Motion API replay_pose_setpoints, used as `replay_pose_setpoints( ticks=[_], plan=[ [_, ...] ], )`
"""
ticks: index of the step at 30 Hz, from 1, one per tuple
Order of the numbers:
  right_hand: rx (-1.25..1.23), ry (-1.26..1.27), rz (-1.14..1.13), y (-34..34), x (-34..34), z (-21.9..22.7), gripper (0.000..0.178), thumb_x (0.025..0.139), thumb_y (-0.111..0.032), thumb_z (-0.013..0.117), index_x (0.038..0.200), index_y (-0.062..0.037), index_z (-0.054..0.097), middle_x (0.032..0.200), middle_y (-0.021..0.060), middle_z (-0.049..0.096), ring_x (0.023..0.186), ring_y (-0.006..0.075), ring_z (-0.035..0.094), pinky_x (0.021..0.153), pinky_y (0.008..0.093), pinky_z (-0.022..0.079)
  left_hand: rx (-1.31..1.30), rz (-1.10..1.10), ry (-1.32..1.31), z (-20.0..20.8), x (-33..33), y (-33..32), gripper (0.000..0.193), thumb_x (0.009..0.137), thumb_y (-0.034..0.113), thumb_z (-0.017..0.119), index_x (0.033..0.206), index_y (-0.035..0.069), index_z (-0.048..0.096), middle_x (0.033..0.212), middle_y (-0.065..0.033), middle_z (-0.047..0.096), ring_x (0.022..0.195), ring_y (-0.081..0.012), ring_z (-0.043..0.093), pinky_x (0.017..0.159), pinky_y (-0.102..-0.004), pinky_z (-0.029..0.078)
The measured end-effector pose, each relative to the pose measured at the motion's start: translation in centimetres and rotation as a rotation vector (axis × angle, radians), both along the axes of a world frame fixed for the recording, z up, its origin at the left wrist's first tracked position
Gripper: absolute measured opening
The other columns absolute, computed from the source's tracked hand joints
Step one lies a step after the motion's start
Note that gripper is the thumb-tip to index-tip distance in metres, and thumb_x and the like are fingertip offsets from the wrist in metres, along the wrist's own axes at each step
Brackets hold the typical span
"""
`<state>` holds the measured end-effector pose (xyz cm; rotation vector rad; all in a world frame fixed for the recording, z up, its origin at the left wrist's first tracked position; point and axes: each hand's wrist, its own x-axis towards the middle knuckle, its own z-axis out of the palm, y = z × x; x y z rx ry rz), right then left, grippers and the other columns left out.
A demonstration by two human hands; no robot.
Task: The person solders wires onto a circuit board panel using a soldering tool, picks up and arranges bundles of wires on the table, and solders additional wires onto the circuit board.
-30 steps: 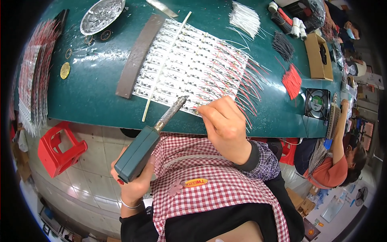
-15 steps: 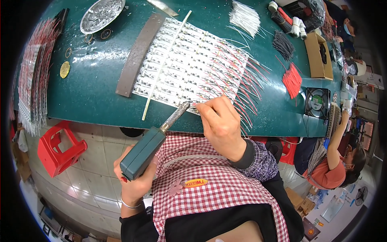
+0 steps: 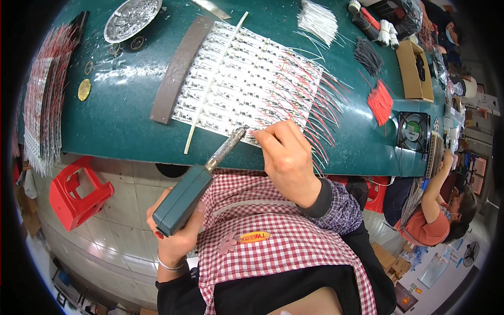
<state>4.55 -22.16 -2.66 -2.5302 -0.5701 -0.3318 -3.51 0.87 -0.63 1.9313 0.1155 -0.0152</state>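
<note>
My left hand (image 3: 179,231) is closed round the handle of a soldering iron (image 3: 185,198) with a dark green body. Its metal barrel slants up to the right, and the tip is at the front edge of a white circuit board panel (image 3: 224,97). Just right of the tip, my right hand (image 3: 289,165) pinches what looks like a thin wire, mostly hidden by the fingertips. Rows of small dark components cover the panel. Red, white and dark wires (image 3: 326,123) fan out from its right side. A narrow pale strip (image 3: 215,84) lies across it, and a brown bar (image 3: 181,73) lies along its left edge.
On the green table (image 3: 126,131) are a metal dish of scraps (image 3: 131,21), a yellow disc (image 3: 84,90), wired strips (image 3: 44,105), and white (image 3: 317,23), black (image 3: 368,56) and red wires (image 3: 380,102). A cardboard box (image 3: 415,71) and fan (image 3: 412,132) stand right. Another person (image 3: 428,220) works beyond.
Both hands keep nearly the same pose; the iron's tip and my right hand sit very slightly higher in view. At the right, the other person's raised arm has shifted a little.
</note>
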Motion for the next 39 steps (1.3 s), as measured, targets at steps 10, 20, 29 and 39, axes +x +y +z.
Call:
replay_pose_setpoints(
  ticks=[10, 20, 29, 39],
  plan=[
    [0.033, -0.083, -0.013, 0.1, -0.2, -0.2, 0.025, 0.068, 0.010, 0.071, 0.091, -0.0006, 0.070, 0.078, 0.0082, 0.058, 0.073, 0.0254, 0.056, 0.062, 0.0354, 0.046, -0.037, 0.120, -0.036, 0.1, -0.6, -0.1, 0.021, 0.069, -0.003, 0.074, 0.089, -0.006, 0.069, 0.077, -0.0100, 0.065, 0.061, -0.0174, 0.062, 0.057, -0.0279, 0.048],
    [0.074, -0.052, 0.000, 0.0, -1.3, -0.7, 0.024, 0.070, 0.009, 0.072, 0.091, -0.0011, 0.070, 0.078, 0.0074, 0.056, 0.072, 0.0246, 0.055, 0.062, 0.0349, 0.045, -0.069, 0.092, 0.016, -0.3, -1.5, 0.1, 0.022, 0.070, -0.005, 0.072, 0.091, -0.007, 0.068, 0.081, -0.0113, 0.066, 0.065, -0.0174, 0.063, 0.059, -0.0277, 0.049],
    [0.049, -0.029, 0.001, -0.3, -1.3, -1.1, 0.023, 0.071, 0.008, 0.072, 0.092, -0.0007, 0.069, 0.078, 0.0078, 0.055, 0.073, 0.0250, 0.055, 0.062, 0.0356, 0.046, -0.109, 0.080, 0.108, -0.3, -1.6, -0.2, 0.021, 0.070, -0.006, 0.071, 0.090, -0.008, 0.067, 0.083, -0.0113, 0.066, 0.066, -0.0165, 0.063, 0.060, -0.0269, 0.049],
    [0.054, -0.034, -0.004, 0.1, -1.3, -1.2, 0.022, 0.072, 0.008, 0.072, 0.092, -0.0006, 0.069, 0.077, 0.0081, 0.054, 0.073, 0.0254, 0.054, 0.062, 0.0361, 0.046, -0.073, 0.056, 0.113, -0.4, -1.4, 0.1, 0.018, 0.070, -0.006, 0.070, 0.088, -0.008, 0.065, 0.080, -0.0108, 0.065, 0.063, -0.0157, 0.062, 0.058, -0.0269, 0.047]
  ],
)
